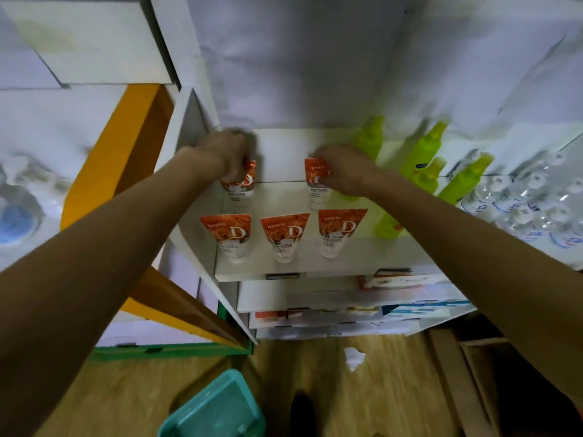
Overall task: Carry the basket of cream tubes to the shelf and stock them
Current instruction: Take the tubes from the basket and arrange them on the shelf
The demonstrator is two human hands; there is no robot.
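So both hands are up on the white laminate shelf right now, each wrapped around an orange-and-white cream tube standing cap-down in the back row. The left hand is closed over the top of the back-left tube, at about 11 o'clock on the shelf, and the right hand is clamped on the back-right tube, closer to 1 o'clock. Three more matching tubes already stand in a neat front row around 6 o'clock, labels facing out. The teal plastic basket is parked on the wooden floor down by the feet, and from here I can't tell if anything's left in it.

If I were doing this bit, I'd set both caps flat before letting go, since these look top-heavy and one wobble could domino the front row. Keep the labels square to the front and leave the middle gap for a third one. Also watch the lime-green spray bottles just beside the right hand at 2 o'clock, they look easy to knock.
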